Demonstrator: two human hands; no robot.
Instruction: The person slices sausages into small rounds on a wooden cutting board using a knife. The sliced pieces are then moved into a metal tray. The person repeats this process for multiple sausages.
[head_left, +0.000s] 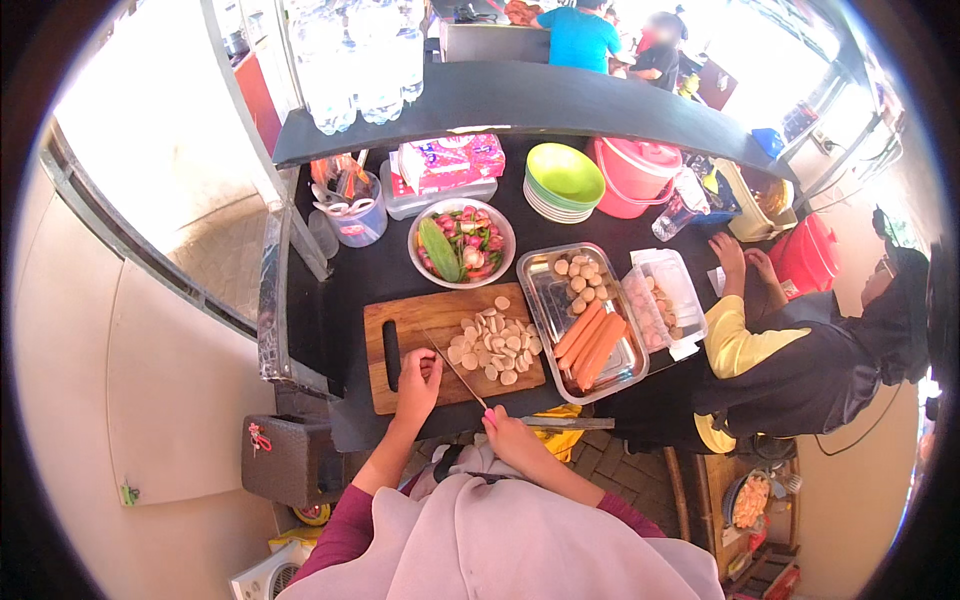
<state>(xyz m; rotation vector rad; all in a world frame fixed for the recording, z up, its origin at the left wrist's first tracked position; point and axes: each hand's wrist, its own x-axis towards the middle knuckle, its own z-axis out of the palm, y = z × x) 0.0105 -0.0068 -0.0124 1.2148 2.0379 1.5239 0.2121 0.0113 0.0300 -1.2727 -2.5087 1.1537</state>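
Note:
My right hand (510, 436) grips the pink handle of a kitchen knife (459, 373), whose thin blade slants up and left over a wooden cutting board (412, 309). My left hand (420, 381) is over the board's lower left part, beside the blade, fingers bent; whether a small piece is between them is unclear. Round slices, apparently of meatball (496, 341), lie heaped on the board's right side. Right of it, a steel tray (541, 283) holds whole meatballs (585, 281) and several sausages (589, 341). A bowl of shallots and chillies (476, 244) with a green vegetable (441, 251) stands behind the board.
Beside the tray is a clear plastic container (679, 289). Stacked green and white bowls (564, 176), a pink lidded bucket (637, 176) and a utensil tub (358, 221) stand farther back, below a dark shelf (525, 94). A co-worker (795, 367) stands at the right, hands over the counter.

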